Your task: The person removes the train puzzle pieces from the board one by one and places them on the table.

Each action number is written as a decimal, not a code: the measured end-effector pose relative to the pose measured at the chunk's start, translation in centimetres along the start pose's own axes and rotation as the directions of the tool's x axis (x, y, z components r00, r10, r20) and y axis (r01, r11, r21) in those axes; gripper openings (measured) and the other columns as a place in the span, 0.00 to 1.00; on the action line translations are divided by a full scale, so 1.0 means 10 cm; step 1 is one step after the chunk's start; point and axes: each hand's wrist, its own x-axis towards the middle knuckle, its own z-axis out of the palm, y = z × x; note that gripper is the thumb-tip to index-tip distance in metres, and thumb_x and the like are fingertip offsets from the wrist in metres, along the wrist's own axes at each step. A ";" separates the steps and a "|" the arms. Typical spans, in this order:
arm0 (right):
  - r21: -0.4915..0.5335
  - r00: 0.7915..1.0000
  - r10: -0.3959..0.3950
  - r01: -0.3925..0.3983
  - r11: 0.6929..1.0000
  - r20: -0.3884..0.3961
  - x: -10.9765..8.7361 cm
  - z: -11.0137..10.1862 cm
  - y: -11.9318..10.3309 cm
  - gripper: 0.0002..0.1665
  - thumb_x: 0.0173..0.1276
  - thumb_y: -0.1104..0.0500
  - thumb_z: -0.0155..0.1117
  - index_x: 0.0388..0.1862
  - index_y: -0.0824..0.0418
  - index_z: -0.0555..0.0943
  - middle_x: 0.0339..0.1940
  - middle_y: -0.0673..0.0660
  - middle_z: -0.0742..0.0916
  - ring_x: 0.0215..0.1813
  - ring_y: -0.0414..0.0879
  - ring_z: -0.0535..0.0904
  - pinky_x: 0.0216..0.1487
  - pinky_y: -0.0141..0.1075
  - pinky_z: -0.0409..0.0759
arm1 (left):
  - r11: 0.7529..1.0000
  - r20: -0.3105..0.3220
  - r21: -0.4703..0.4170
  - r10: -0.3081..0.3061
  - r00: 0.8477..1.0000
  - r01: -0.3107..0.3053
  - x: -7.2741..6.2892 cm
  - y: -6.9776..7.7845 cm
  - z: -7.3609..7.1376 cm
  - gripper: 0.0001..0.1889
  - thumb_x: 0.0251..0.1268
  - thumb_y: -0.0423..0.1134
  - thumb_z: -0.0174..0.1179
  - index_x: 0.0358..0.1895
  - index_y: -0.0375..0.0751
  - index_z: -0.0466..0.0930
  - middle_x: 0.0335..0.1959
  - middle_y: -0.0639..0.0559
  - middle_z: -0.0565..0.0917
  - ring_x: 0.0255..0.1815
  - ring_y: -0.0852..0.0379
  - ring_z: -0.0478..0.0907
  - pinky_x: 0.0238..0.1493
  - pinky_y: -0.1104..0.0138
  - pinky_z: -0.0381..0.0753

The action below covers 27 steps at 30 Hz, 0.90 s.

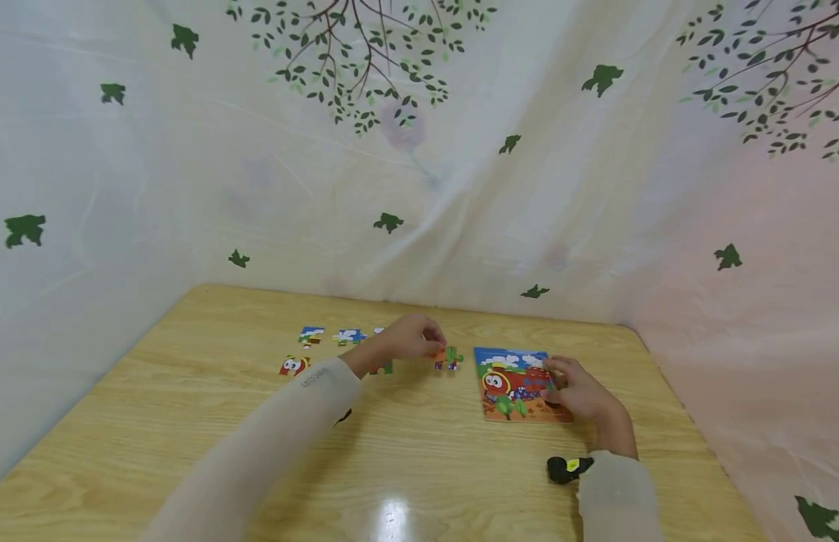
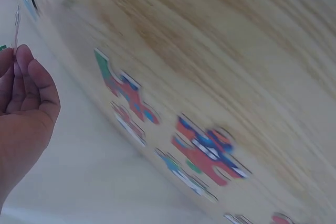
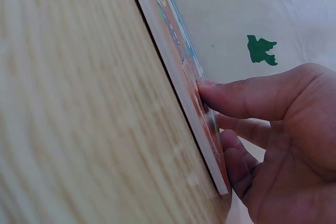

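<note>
My left hand pinches a jigsaw piece, orange and green, between thumb and fingertips above the table. In the left wrist view the left hand shows at the left edge, with the piece seen thinly edge-on. My right hand holds the right side of a square picture puzzle board, which shows a red big-eyed character under a blue sky. In the right wrist view the thumb lies on the board's face, and the other fingers curl at its edge.
Several loose jigsaw pieces lie left of the board, one with big eyes. Part of the group is hidden behind my left forearm. A black strap is near my right cuff. A pale curtain with leaf prints stands behind the wooden table.
</note>
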 end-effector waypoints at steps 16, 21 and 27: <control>-0.017 1.000 -0.010 0.010 1.000 -0.020 0.00 0.02 0.02 0.38 0.73 0.65 0.64 0.77 0.73 0.61 0.79 0.76 0.53 0.73 0.78 0.57 0.70 0.69 0.59 | 0.994 -0.037 -0.103 -0.040 0.999 0.036 -0.55 -0.27 -0.24 0.06 0.75 0.35 0.61 0.45 0.41 0.88 0.35 0.56 0.87 0.33 0.60 0.82 0.37 0.65 0.82; -0.017 1.000 -0.018 0.018 1.000 -0.019 0.00 0.02 0.02 0.38 0.74 0.65 0.63 0.77 0.74 0.60 0.79 0.77 0.53 0.73 0.80 0.56 0.70 0.69 0.59 | 0.992 -0.026 -0.117 -0.042 0.999 0.039 -0.73 -0.33 -0.32 0.07 0.75 0.36 0.60 0.46 0.39 0.87 0.33 0.54 0.87 0.30 0.57 0.82 0.33 0.64 0.80; -0.032 0.999 -0.033 0.032 0.999 -0.022 0.00 0.02 0.02 0.38 0.74 0.65 0.63 0.77 0.74 0.61 0.78 0.77 0.55 0.73 0.80 0.57 0.69 0.69 0.61 | 0.992 -0.038 -0.121 -0.050 0.998 0.045 -1.01 -0.45 -0.39 0.08 0.76 0.36 0.60 0.48 0.38 0.87 0.37 0.51 0.88 0.35 0.58 0.82 0.37 0.63 0.82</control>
